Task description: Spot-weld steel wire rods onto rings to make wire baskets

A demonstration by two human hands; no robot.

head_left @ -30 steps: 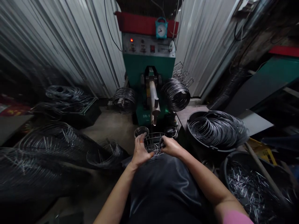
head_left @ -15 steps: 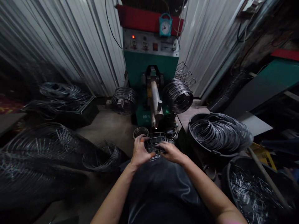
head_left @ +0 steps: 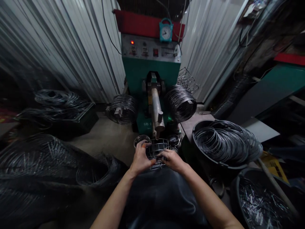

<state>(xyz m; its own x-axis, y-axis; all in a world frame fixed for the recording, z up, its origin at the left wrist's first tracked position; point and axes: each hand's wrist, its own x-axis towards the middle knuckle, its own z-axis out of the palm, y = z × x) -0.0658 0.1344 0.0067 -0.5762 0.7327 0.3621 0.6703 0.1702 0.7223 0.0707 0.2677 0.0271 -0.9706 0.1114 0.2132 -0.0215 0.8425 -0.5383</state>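
Both my hands are on a round wire basket (head_left: 159,147) held just under the electrode tip of a green welding machine (head_left: 133,71). My left hand (head_left: 141,156) grips the basket's left side, thumb toward the front and fingers over the rim; an orange band circles one finger. My right hand (head_left: 172,157) is closed at the basket's near right, and a dark ring shows on one finger. Above the basket the machine's pale metal arm (head_left: 156,103) points down toward me. Whether its tip touches the wire I cannot tell. Small round bowls (head_left: 141,139) flank the basket.
Wire ring bundles hang left (head_left: 122,108) and right (head_left: 182,101) of the machine. A tub of wire rings (head_left: 224,143) and a tub of short metal pieces (head_left: 259,203) stand at right. Wire coils (head_left: 54,98) and stacked wire forms (head_left: 35,156) lie at left.
The whole scene sits slightly lower as the head tilts up a little. My hands keep their hold on the wire basket, which looks slightly turned or tilted.
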